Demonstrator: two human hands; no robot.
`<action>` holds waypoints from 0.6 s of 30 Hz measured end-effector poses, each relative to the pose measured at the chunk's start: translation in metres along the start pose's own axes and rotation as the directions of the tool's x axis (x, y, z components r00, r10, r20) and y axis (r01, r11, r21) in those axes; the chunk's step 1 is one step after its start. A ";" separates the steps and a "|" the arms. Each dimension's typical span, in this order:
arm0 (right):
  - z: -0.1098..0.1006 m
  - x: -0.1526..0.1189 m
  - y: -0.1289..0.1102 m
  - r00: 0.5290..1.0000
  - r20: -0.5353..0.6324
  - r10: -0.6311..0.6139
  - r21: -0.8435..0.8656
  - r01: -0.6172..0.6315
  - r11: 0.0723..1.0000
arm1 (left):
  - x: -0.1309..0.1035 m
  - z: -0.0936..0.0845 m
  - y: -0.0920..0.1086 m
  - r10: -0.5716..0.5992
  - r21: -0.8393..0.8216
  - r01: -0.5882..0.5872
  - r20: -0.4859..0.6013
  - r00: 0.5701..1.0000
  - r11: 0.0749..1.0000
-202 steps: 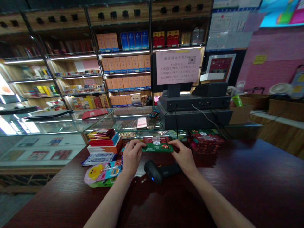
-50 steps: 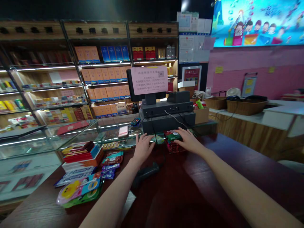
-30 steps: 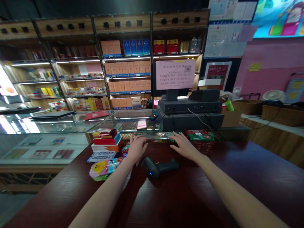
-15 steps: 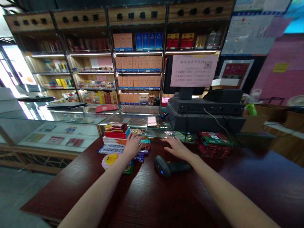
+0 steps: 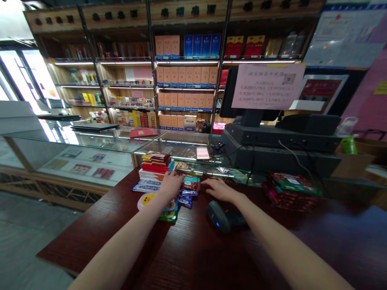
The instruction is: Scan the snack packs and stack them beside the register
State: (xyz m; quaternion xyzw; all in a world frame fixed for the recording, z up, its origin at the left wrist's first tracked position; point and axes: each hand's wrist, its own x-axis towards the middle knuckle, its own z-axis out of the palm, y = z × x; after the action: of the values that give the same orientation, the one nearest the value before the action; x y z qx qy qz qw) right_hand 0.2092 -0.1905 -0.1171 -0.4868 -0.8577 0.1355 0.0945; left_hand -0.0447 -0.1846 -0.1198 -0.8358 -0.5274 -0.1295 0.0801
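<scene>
My left hand [image 5: 171,186] reaches over the snacks, its fingers stretched out between a stack of red and white packets [image 5: 155,167] and a teal-and-brown snack pack [image 5: 191,183]. Whether it touches the pack I cannot tell. Purple-wrapped bars [image 5: 185,200] lie just right of its wrist, and blue-and-white bars [image 5: 146,185] to its left. Below the wrist sit a round pack with a yellow duck [image 5: 147,200] and a green packet [image 5: 169,215], partly hidden by my forearm. Fingers extended, my right hand [image 5: 220,189] hovers near the pack's right end. A black barcode scanner [image 5: 220,217] rests beneath it.
A pile of red and green packets [image 5: 293,191] stands on the dark wooden counter [image 5: 193,257] at right. Behind are a monitor [image 5: 232,92] with a pink paper sign [image 5: 267,86], a glass display case [image 5: 181,141] and shelves of boxes.
My right hand has moved closer to the teal-and-brown pack. My left hand's fingers have shifted slightly around the snacks. The whole view has shifted, so things appear farther right.
</scene>
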 end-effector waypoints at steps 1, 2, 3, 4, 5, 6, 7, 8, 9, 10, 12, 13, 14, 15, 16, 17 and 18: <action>0.001 0.003 0.000 1.000 0.004 -0.002 0.000 0.002 1.000 | 0.000 0.000 0.000 -0.002 0.008 0.002 0.009 1.000 1.000; 0.003 0.006 0.000 1.000 0.011 -0.003 -0.003 0.003 1.000 | 0.001 0.001 0.001 -0.003 0.016 0.003 0.018 1.000 1.000; 0.005 0.009 0.000 1.000 0.019 -0.005 -0.008 0.005 1.000 | 0.001 0.001 0.001 -0.003 0.024 0.003 0.025 1.000 1.000; 0.006 0.012 0.001 1.000 0.027 -0.007 -0.013 0.008 1.000 | 0.001 0.002 0.001 -0.002 0.030 0.001 0.031 1.000 1.000; 0.009 0.014 0.002 0.999 0.032 -0.011 -0.016 0.011 1.000 | 0.001 0.003 0.001 -0.001 0.036 0.000 0.036 0.999 0.999; 0.011 0.016 0.002 0.999 0.033 -0.015 -0.016 0.015 1.000 | 0.001 0.004 0.001 -0.002 0.041 0.000 0.038 0.999 0.999; 0.013 0.018 0.003 0.999 0.028 -0.018 -0.011 0.019 1.000 | 0.002 0.005 0.001 -0.003 0.045 0.001 0.041 0.999 0.999; 0.015 0.019 0.004 1.000 0.020 -0.023 -0.004 0.023 1.000 | 0.002 0.006 0.000 -0.005 0.048 0.003 0.043 0.999 0.999; 0.017 0.021 0.004 1.000 0.011 -0.027 0.005 0.027 1.000 | 0.002 0.007 0.000 -0.008 0.051 0.006 0.045 0.999 0.999; 0.018 0.022 0.005 0.999 0.006 -0.033 0.014 0.033 0.999 | 0.002 0.007 -0.001 -0.011 0.054 0.008 0.049 0.999 0.998; 0.020 0.024 0.006 0.999 0.003 -0.045 0.026 0.045 0.999 | 0.003 0.008 -0.001 -0.014 0.060 0.011 0.056 0.998 0.998; 0.021 0.025 0.006 0.999 0.003 -0.049 0.029 0.049 0.998 | 0.003 0.008 -0.001 -0.016 0.062 0.012 0.061 0.998 0.998; 0.021 0.026 0.006 0.999 0.004 -0.053 0.031 0.053 0.998 | 0.003 0.007 0.000 -0.017 0.066 0.013 0.065 0.998 0.998; 0.021 0.026 0.006 0.998 0.003 -0.056 0.034 0.056 0.998 | 0.004 0.007 0.000 -0.019 0.070 0.014 0.070 0.997 0.997; 0.021 0.025 0.006 0.998 0.000 -0.058 0.036 0.058 0.998 | 0.004 0.006 0.001 -0.021 0.075 0.015 0.074 0.997 0.997; 0.020 0.024 0.007 0.998 -0.003 -0.060 0.038 0.060 0.997 | 0.004 0.005 0.003 -0.022 0.080 0.016 0.079 0.997 0.997; 0.019 0.023 0.007 0.998 -0.008 -0.060 0.039 0.060 0.997 | 0.004 0.004 0.005 -0.022 0.085 0.015 0.082 0.996 0.996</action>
State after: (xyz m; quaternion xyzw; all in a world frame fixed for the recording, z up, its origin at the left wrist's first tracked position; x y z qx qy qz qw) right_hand 0.1977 -0.1698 -0.1369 -0.4594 -0.8688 0.1478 0.1109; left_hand -0.0385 -0.1823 -0.1223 -0.8313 -0.5432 -0.0731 0.0920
